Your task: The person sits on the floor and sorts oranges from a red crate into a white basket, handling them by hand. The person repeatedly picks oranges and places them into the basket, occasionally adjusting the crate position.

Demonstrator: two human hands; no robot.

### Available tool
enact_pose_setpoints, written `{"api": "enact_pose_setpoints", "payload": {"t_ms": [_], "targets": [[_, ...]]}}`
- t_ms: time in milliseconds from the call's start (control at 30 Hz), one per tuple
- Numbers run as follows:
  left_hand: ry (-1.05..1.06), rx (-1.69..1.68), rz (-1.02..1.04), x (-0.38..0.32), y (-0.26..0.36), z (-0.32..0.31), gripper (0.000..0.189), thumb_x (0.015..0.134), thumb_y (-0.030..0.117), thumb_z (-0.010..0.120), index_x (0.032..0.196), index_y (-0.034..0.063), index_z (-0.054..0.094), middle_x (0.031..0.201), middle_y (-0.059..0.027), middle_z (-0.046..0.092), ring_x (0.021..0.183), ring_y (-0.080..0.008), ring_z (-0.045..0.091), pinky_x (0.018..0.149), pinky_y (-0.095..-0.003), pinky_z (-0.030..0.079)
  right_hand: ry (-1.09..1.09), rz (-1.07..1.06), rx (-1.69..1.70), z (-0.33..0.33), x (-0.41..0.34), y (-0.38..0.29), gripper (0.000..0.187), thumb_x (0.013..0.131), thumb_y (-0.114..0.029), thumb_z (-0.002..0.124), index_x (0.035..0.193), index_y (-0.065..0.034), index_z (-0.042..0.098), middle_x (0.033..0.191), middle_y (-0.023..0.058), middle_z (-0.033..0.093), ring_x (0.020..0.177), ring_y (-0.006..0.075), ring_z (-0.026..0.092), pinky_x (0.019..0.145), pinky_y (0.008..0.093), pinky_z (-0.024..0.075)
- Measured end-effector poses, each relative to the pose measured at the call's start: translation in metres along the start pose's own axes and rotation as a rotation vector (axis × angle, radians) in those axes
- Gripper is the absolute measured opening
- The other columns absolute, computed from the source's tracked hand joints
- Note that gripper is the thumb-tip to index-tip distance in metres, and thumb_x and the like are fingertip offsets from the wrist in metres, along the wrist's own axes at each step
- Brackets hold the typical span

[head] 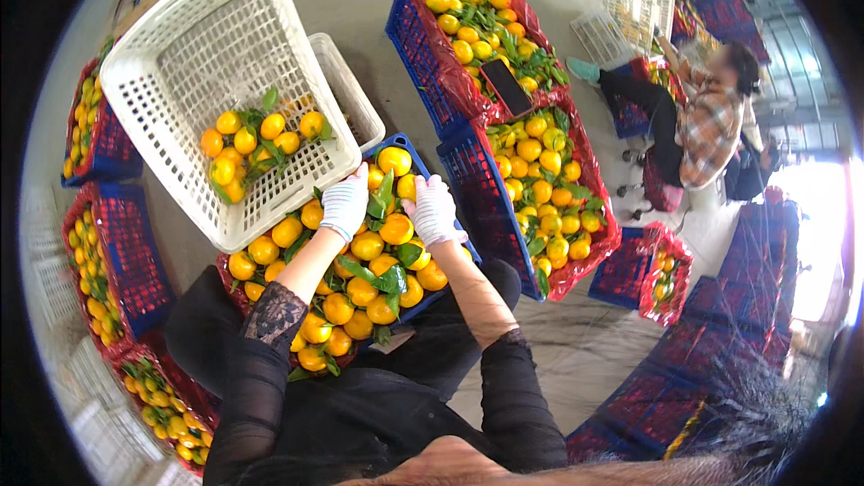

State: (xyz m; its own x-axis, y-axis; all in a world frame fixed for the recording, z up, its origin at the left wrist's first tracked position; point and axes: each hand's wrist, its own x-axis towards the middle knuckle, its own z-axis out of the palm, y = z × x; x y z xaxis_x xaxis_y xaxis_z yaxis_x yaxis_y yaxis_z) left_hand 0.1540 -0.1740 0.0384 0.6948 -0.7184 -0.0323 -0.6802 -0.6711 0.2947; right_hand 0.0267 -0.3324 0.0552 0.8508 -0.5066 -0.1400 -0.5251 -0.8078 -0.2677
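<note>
Both my hands wear pale striped gloves and are over the far end of a lined blue plastic crate [409, 143] heaped with leafy oranges or mandarins [368, 245]. My left hand [345, 204] lies at the fruit beside the rim of a white plastic basket [290, 210]; its fingertips are partly hidden, and whether it holds a fruit does not show. My right hand [433, 210] is bent at the crate's right side, its fingers touching a yellow-orange citrus fruit [407, 187]; a firm grip cannot be told. The tilted white basket holds a small group of citrus fruits [246, 140] with leaves.
Two blue crates with red liners, full of citrus [542, 189], stand at the right, a smartphone [506, 86] lying on the far one. More filled crates [128, 263] line the left. A seated person [709, 128] is among crates at the upper right. Blue crates [715, 324] stand lower right.
</note>
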Motion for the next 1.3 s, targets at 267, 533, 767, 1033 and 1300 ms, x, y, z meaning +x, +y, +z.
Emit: {"api": "enact_pose_setpoints", "payload": {"t_ms": [267, 533, 767, 1033, 1300], "targets": [[-0.045, 0.006, 0.436, -0.07, 0.035, 0.0, 0.076, 0.084, 0.041, 0.078, 0.15, 0.0159, 0.051, 0.157, -0.0151, 0.043, 0.149, -0.0375, 0.035, 0.125, -0.0646, 0.016, 0.029, -0.219, 0.291, -0.017, -0.042, 0.053, 0.054, 0.077, -0.023, 0.083, 0.126, -0.0116, 0.062, 0.113, 0.0135, 0.062, 0.108, 0.0367, 0.063, 0.091, 0.045, 0.0545], [-0.122, 0.136, 0.318, -0.066, 0.047, 0.015, 0.076, 0.089, 0.052, 0.071, 0.152, 0.017, 0.048, 0.161, -0.0124, 0.041, 0.152, -0.0342, 0.033, 0.125, -0.0639, 0.014, 0.098, -0.087, 0.221, 0.0, -0.056, 0.043, 0.044, 0.083, -0.022, 0.081, 0.119, -0.0052, 0.063, 0.107, 0.0178, 0.062, 0.095, 0.0388, 0.066, 0.084, 0.0458, 0.0561], [0.054, 0.004, 0.417, -0.131, 0.057, -0.005, 0.065, 0.092, 0.039, 0.065, 0.149, 0.0104, 0.052, 0.153, -0.0115, 0.051, 0.147, -0.0303, 0.041, 0.124, -0.0625, 0.02, 0.051, -0.047, 0.45, -0.031, -0.099, 0.088, 0.051, 0.08, -0.011, 0.082, 0.128, -0.0076, 0.065, 0.121, 0.0155, 0.067, 0.109, 0.028, 0.068, 0.095, 0.0364, 0.0555], [0.024, 0.086, 0.373, -0.122, 0.1, 0.044, 0.065, 0.09, 0.04, 0.069, 0.145, 0.0092, 0.056, 0.154, -0.0072, 0.051, 0.151, -0.0264, 0.036, 0.126, -0.0624, 0.016, 0.033, -0.024, -0.105, 0.013, -0.106, 0.052, 0.057, 0.078, -0.019, 0.083, 0.129, -0.0112, 0.058, 0.119, 0.013, 0.06, 0.113, 0.0362, 0.059, 0.096, 0.0457, 0.0545], [0.112, -0.014, 0.526, -0.169, 0.096, 0.008, 0.065, 0.091, 0.05, 0.066, 0.146, 0.0161, 0.055, 0.151, -0.0099, 0.051, 0.148, -0.0288, 0.037, 0.123, -0.0589, 0.027, 0.159, -0.001, 0.032, -0.021, -0.124, 0.051, 0.057, 0.083, -0.014, 0.079, 0.137, -0.0103, 0.06, 0.127, 0.0178, 0.063, 0.117, 0.0385, 0.063, 0.1, 0.0448, 0.0528]]}}
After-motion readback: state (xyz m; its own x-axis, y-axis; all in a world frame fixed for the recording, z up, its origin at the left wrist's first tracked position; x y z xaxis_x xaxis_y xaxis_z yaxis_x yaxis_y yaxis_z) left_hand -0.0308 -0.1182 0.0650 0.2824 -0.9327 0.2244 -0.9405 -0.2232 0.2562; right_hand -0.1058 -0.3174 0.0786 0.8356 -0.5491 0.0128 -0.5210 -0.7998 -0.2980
